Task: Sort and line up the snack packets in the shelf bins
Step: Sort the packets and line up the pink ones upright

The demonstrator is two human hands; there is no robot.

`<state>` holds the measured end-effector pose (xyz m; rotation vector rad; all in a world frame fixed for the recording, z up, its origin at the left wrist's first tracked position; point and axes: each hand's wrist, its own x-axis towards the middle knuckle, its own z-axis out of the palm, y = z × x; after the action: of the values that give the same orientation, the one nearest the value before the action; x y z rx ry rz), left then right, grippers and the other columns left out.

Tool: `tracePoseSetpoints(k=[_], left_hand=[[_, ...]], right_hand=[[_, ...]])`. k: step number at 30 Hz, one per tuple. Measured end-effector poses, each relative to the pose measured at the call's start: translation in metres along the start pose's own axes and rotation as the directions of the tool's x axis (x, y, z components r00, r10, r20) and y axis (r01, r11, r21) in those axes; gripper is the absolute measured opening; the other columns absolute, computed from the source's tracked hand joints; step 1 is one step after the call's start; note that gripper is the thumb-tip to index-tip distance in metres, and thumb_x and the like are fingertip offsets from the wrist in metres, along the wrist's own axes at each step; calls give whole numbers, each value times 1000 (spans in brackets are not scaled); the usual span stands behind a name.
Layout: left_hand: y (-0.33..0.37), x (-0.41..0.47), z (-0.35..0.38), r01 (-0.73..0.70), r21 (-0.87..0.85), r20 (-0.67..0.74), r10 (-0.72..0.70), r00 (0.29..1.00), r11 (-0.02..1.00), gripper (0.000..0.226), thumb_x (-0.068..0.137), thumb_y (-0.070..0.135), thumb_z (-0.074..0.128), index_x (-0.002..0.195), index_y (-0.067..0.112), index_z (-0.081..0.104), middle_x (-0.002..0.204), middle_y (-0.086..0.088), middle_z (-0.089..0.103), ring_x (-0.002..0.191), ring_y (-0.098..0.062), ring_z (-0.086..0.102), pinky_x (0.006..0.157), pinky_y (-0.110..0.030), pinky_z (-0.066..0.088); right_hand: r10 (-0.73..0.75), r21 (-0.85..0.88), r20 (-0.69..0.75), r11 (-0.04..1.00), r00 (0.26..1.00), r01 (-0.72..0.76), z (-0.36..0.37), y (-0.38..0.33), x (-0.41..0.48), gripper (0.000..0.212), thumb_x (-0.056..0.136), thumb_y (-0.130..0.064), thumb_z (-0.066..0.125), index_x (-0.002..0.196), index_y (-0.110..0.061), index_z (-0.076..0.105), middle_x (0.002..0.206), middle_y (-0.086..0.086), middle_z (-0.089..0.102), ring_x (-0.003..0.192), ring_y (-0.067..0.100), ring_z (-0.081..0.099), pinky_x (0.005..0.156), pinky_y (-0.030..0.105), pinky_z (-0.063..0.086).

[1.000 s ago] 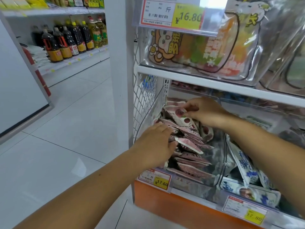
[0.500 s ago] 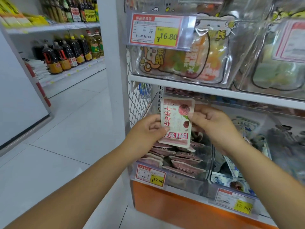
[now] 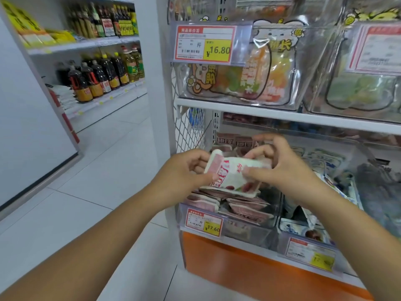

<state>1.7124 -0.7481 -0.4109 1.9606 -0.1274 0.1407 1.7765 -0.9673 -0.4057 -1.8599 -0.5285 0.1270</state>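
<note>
Left hand (image 3: 184, 173) and right hand (image 3: 282, 168) pinch one packet (image 3: 233, 170) above the bin (image 3: 245, 232); packet upright earlier, now tipped flat.

I log the held packet (image 3: 233, 170) at frame centre, pinched between the left hand (image 3: 184, 172) at its left end and the right hand (image 3: 280, 168) at its right end, above the lower bin (image 3: 245, 233). Stacked packets (image 3: 243, 205) lie in that bin; a price tag (image 3: 204, 221) hangs on its front. A second bin (image 3: 303, 232) sits just right. One shelf up, an upper bin (image 3: 238, 101) carries another tag (image 3: 206, 43). Bottles (image 3: 97, 81) stand on shelves, upper left of frame.
</note>
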Motion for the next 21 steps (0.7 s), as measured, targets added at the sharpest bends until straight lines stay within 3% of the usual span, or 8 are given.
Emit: tracePoseSetpoints(k=[2, 5, 7, 10, 12, 15, 17, 21], left_hand=[[4, -1, -3, -84, 133, 30, 80, 996, 988, 24, 80, 16, 77, 90, 36, 68, 86, 17, 71, 79, -3, 65, 74, -24, 55], [3, -1, -7, -123, 204, 12, 123, 992, 971, 31, 80, 18, 76, 95, 43, 66, 89, 20, 70, 85, 1, 64, 79, -26, 54], [-1, -1, -15, -111, 267, -12, 118, 993, 957, 41, 80, 18, 77, 106, 45, 60, 93, 18, 68, 88, 4, 62, 78, -19, 53], [-9, -5, -22, -81, 463, 70, 55, 996, 883, 42, 82, 20, 75, 117, 36, 57, 93, 16, 65, 84, 6, 61, 74, -11, 49], [-12, -8, -20, -85, 563, 137, 9, 991, 822, 40, 84, 23, 72, 119, 34, 56, 92, 16, 65, 82, 4, 61, 76, -16, 51], [-15, -12, -18, -180, 734, 258, -23, 966, 655, 33, 88, 37, 67, 120, 38, 58, 110, 18, 63, 94, 0, 57, 82, -25, 50], [-18, -15, -18, -246, 786, 309, -16, 951, 567, 35, 91, 42, 60, 126, 39, 57, 122, 18, 58, 109, -4, 51, 87, -27, 48], [-27, -18, -17, -326, 781, 346, 65, 936, 532, 37, 96, 41, 51, 133, 35, 55, 128, 13, 57, 117, -7, 46, 96, -25, 43]], right_hand=[[-61, -195, 85, 978, 995, 77, 4, -11, -4, 55, 73, -25, 81, 118, -45, 57, 93, -10, 68, 80, 4, 63, 74, 23, 52], [-122, -471, 90, 869, 988, 150, 15, -19, -8, 27, 81, -32, 74, 106, -40, 69, 93, -22, 67, 81, 0, 62, 75, 22, 51], [-159, -452, -28, 883, 987, 129, 16, -17, -7, 17, 84, -29, 71, 98, -39, 66, 88, -18, 67, 76, 1, 61, 70, 22, 51], [-133, -302, -154, 950, 979, 81, 13, -18, -8, 17, 86, -25, 69, 87, -34, 55, 81, -4, 65, 70, 12, 61, 67, 28, 51], [-66, -347, -79, 937, 995, 34, 15, -19, -13, 16, 87, -27, 67, 90, -33, 52, 74, 1, 65, 62, 17, 59, 58, 30, 49], [-41, -367, 25, 929, 999, 48, 27, -14, -20, 18, 90, -24, 65, 93, -33, 49, 65, 1, 64, 45, 8, 46, 41, 18, 34], [-98, -355, -1, 931, 995, 91, 29, -15, -19, 19, 91, -22, 64, 97, -32, 49, 64, 3, 62, 44, 6, 44, 41, 16, 32], [-127, -423, 84, 893, 988, 150, 26, -18, -17, 27, 90, -19, 64, 105, -36, 49, 65, -2, 61, 48, 4, 50, 45, 14, 37]])
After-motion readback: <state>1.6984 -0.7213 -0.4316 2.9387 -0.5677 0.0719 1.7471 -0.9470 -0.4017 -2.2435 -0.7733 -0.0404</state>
